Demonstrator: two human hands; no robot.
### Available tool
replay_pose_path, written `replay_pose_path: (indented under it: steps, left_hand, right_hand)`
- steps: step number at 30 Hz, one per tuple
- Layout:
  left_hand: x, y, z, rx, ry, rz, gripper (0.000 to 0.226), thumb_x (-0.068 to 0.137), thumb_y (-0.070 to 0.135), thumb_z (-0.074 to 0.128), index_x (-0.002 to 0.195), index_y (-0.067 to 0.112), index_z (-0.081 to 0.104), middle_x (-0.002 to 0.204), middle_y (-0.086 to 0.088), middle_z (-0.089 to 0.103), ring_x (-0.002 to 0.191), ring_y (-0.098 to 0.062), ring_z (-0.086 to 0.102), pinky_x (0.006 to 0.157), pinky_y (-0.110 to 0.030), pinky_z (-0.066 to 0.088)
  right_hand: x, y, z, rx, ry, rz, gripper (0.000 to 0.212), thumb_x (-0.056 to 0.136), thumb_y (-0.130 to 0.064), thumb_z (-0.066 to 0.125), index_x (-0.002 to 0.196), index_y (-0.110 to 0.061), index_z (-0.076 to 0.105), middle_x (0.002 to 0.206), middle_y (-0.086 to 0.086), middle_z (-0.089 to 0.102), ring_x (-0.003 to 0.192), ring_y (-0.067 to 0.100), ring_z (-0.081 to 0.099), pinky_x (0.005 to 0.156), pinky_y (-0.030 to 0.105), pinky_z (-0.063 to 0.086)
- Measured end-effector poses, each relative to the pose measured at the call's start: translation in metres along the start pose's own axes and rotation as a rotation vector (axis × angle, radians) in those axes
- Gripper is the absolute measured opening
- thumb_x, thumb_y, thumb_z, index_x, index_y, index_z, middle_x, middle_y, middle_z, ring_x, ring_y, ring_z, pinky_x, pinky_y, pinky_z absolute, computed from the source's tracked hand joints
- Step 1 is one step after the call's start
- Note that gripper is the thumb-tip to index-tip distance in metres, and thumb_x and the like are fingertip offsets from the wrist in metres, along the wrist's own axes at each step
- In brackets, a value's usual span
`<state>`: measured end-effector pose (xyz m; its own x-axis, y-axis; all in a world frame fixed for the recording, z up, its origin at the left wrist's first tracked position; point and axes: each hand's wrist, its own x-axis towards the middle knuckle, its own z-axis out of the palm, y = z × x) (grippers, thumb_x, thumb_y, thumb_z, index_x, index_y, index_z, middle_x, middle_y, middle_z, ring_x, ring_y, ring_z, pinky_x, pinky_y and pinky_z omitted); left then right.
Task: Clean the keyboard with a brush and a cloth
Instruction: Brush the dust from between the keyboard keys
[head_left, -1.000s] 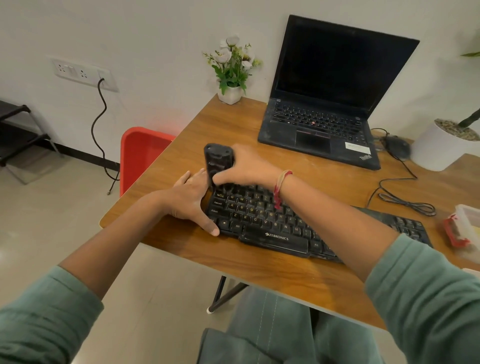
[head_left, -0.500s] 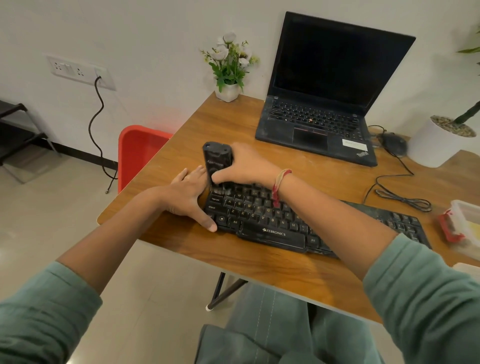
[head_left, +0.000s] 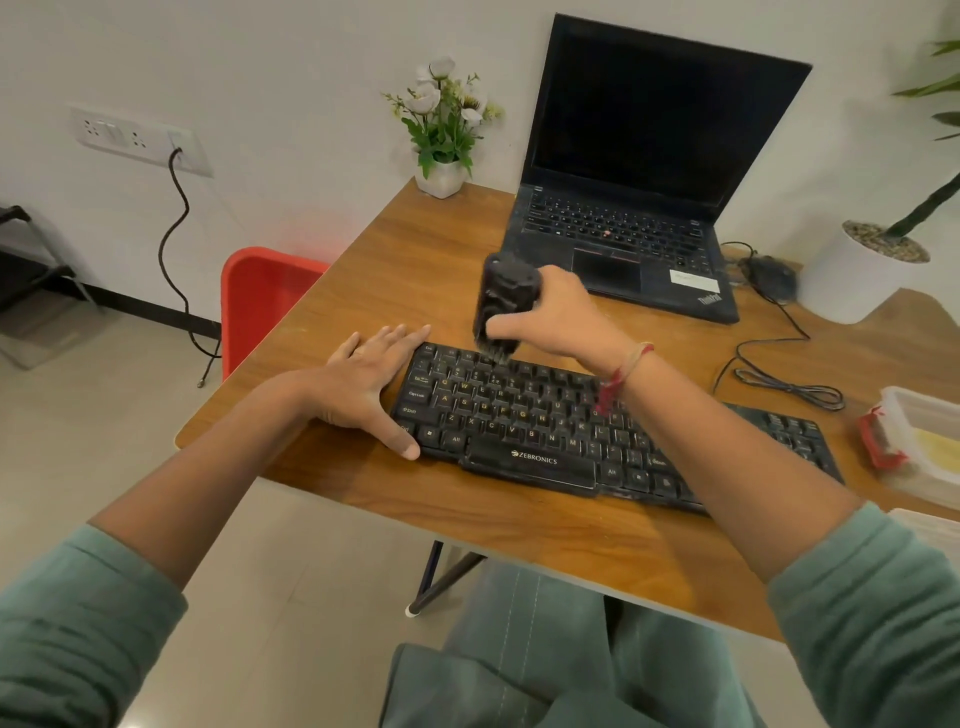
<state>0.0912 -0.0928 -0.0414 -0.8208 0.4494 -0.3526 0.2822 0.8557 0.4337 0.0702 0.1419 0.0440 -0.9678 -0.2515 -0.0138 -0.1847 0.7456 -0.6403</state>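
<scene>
**Brush on far key row, left end braced**

Keyboard (head_left: 545, 426) lies across the near part of the wooden table (head_left: 415, 249), nearer than the laptop (head_left: 623, 228). Right hand (head_left: 561, 317) wraps the stubby black brush (head_left: 501, 306) round its body, bristles down on the far row, left of centre. Left hand (head_left: 363, 379) lies flat with fingers spread against the keyboard's left end, thumb at the near corner.

Handling, as judged: light rigid plastic, likely to skid on smooth wood (so brace an end, not the keys). Bristles look soft.

Brush is blurred, tips unreadable. Right forearm covers some keys. No cloth identifiable. A tub (head_left: 924, 415), cut off at the right, holds something yellowish.
</scene>
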Motion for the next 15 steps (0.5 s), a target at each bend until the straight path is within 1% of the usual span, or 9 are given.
replay_pose_path:
  steps: [2,3,5,7,8,10,11,13,15]
  left_hand:
    - [0.0,0.0,0.0,0.004,-0.007,-0.002,0.147,0.035,0.089,0.063,0.147,0.045,-0.021,0.161,0.005,-0.021,0.145,-0.01,-0.023,0.116,-0.042,-0.02]
    - [0.001,-0.001,0.0,0.003,-0.006,-0.003,0.146,0.034,0.09,0.063,0.147,0.046,-0.02,0.161,0.005,-0.021,0.145,-0.01,-0.023,0.116,-0.042,-0.02]
    - [0.001,-0.001,0.0,-0.002,-0.004,-0.002,0.146,0.034,0.089,0.064,0.147,0.046,-0.017,0.161,0.005,-0.02,0.145,-0.01,-0.022,0.116,-0.042,-0.02]
    - [0.001,-0.001,0.0,-0.009,-0.002,0.0,0.146,0.034,0.088,0.065,0.148,0.046,-0.016,0.161,0.006,-0.019,0.145,-0.009,-0.022,0.117,-0.042,-0.02]
    - [0.001,-0.001,0.0,-0.012,0.0,0.0,0.146,0.033,0.088,0.065,0.148,0.046,-0.015,0.161,0.006,-0.019,0.145,-0.009,-0.021,0.117,-0.042,-0.02]
    - [0.001,-0.001,0.0,-0.011,-0.001,0.001,0.148,0.031,0.09,0.063,0.148,0.046,-0.015,0.161,0.007,-0.019,0.145,-0.009,-0.021,0.117,-0.041,-0.02]
    - [0.001,-0.001,0.0,-0.01,-0.003,0.003,0.149,0.03,0.092,0.062,0.148,0.045,-0.015,0.161,0.007,-0.018,0.145,-0.008,-0.021,0.117,-0.041,-0.02]
    - [0.001,0.0,0.0,-0.012,-0.006,0.002,0.15,0.028,0.093,0.062,0.148,0.045,-0.014,0.161,0.008,-0.018,0.145,-0.007,-0.021,0.116,-0.04,-0.02]
    - [0.001,0.001,0.0,-0.013,-0.005,-0.002,0.15,0.029,0.093,0.062,0.148,0.045,-0.014,0.161,0.008,-0.017,0.145,-0.007,-0.02,0.117,-0.04,-0.019]
  right_hand:
    - [-0.007,0.017,-0.015,0.223,0.038,0.089,0.034,0.073,-0.02,0.075,0.102,-0.012,0.058,0.095,0.0,0.061,0.085,0.013,0.058,0.059,0.02,0.044]
    - [-0.011,0.027,-0.025,0.298,0.076,0.124,0.038,0.074,-0.018,0.074,0.107,-0.014,0.057,0.099,0.0,0.062,0.089,0.013,0.059,0.061,0.02,0.045]
    - [-0.021,0.05,-0.045,0.355,0.159,0.181,0.036,0.074,-0.016,0.074,0.105,-0.019,0.056,0.103,0.001,0.064,0.095,0.015,0.06,0.067,0.024,0.05]
    - [-0.031,0.075,-0.061,0.339,0.222,0.252,0.034,0.074,-0.016,0.074,0.103,-0.02,0.058,0.103,0.003,0.065,0.099,0.018,0.061,0.076,0.032,0.056]
    - [-0.037,0.085,-0.066,0.31,0.251,0.286,0.034,0.073,-0.017,0.075,0.103,-0.018,0.06,0.103,0.004,0.066,0.099,0.019,0.063,0.078,0.034,0.057]
    - [-0.048,0.098,-0.07,0.244,0.288,0.34,0.03,0.068,-0.022,0.077,0.095,-0.016,0.064,0.096,0.004,0.068,0.095,0.02,0.065,0.077,0.038,0.059]
    - [-0.054,0.101,-0.068,0.198,0.285,0.342,0.028,0.067,-0.024,0.077,0.091,-0.016,0.065,0.092,0.003,0.069,0.091,0.02,0.066,0.075,0.037,0.059]
    - [-0.063,0.096,-0.058,0.102,0.23,0.301,0.024,0.07,-0.024,0.077,0.089,-0.016,0.064,0.085,-0.001,0.067,0.084,0.017,0.065,0.064,0.028,0.055]
    - [-0.07,0.085,-0.043,0.127,0.127,0.247,0.022,0.074,-0.019,0.076,0.09,-0.017,0.062,0.085,0.0,0.066,0.079,0.014,0.064,0.06,0.023,0.053]
